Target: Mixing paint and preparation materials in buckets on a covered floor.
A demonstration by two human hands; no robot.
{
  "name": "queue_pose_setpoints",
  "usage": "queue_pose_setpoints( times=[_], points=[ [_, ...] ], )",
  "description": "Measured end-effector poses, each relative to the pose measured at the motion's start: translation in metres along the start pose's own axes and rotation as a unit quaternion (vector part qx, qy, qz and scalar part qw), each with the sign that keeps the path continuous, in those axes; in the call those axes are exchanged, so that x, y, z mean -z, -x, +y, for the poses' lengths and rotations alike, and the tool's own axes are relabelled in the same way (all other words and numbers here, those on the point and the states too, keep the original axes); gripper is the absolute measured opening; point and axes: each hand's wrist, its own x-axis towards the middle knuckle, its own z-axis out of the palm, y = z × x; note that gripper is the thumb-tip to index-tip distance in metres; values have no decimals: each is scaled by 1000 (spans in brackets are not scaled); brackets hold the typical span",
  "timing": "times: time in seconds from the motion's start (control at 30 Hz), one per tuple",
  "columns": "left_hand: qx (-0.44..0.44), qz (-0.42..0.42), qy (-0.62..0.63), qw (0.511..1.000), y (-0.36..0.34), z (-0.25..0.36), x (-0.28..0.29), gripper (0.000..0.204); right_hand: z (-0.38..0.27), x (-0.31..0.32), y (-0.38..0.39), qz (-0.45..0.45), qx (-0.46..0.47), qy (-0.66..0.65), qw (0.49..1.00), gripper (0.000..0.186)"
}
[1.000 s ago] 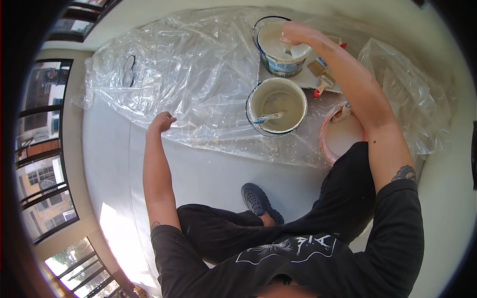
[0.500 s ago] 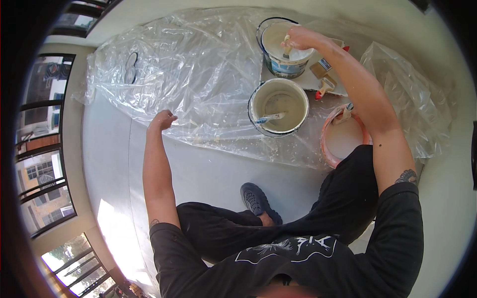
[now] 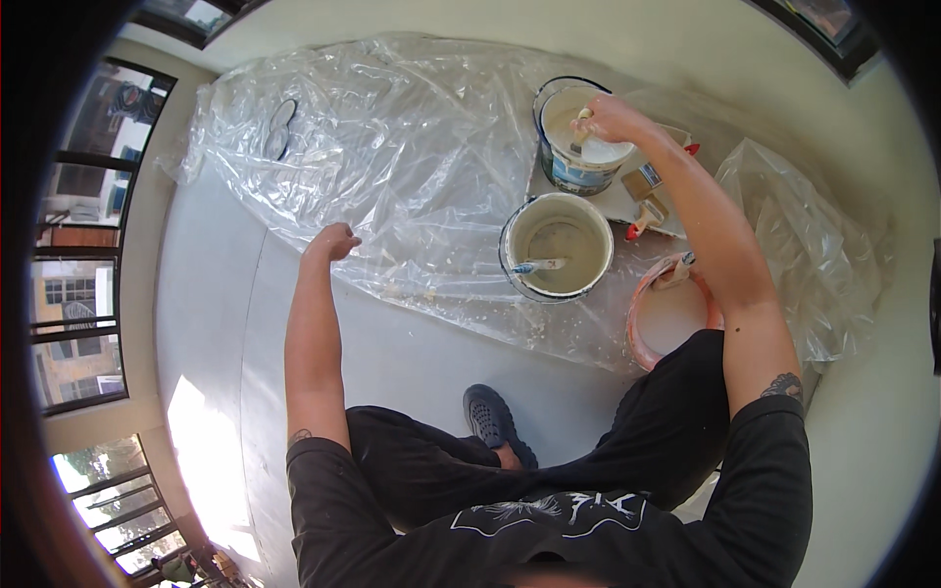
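My right hand grips a paintbrush by its handle, bristles down, inside the far bucket with a blue label and white paint. Whether the bristles touch the paint I cannot tell. Nearer to me stands a pale bucket with a dark rim; another brush rests in it. Under my right forearm is an orange-rimmed container of whitish liquid, with a brush at its edge. My left hand hovers by the plastic sheet's edge, fingers curled, nothing visible in them.
Crumpled clear plastic sheet covers the floor along the wall. Spare brushes lie on a board right of the far bucket. A dark figure-eight-shaped object lies on the sheet at far left. Barred windows line the left wall.
The view has shifted, so the buckets and sheet sit lower in the picture. My right hand keeps the paintbrush in the far bucket; my left hand stays curled.
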Motion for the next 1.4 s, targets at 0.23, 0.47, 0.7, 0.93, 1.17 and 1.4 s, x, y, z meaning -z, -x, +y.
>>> queue_pose_setpoints(
  times=[0.23,0.47,0.7,0.93,1.17,1.4],
  points=[
    [-37,32,-1,999,-6,-6,-3,42,8,-18,-3,130,-176,-6,976,41],
    [22,0,18,1000,11,-9,3,44,8,-7,-12,48,-91,-130,986,38],
    [14,5,20,1000,11,2,7,45,7,-3,-5,45,-156,35,986,38],
    [38,2,22,999,20,-7,7,44,9,-5,-9,136,-114,-82,981,39],
    [33,-1,23,999,19,-5,9,45,13,12,0,-37,-76,109,990,39],
    [-17,44,4,999,13,-5,5,44,21,-6,5,172,-122,-73,975,38]
  ],
)
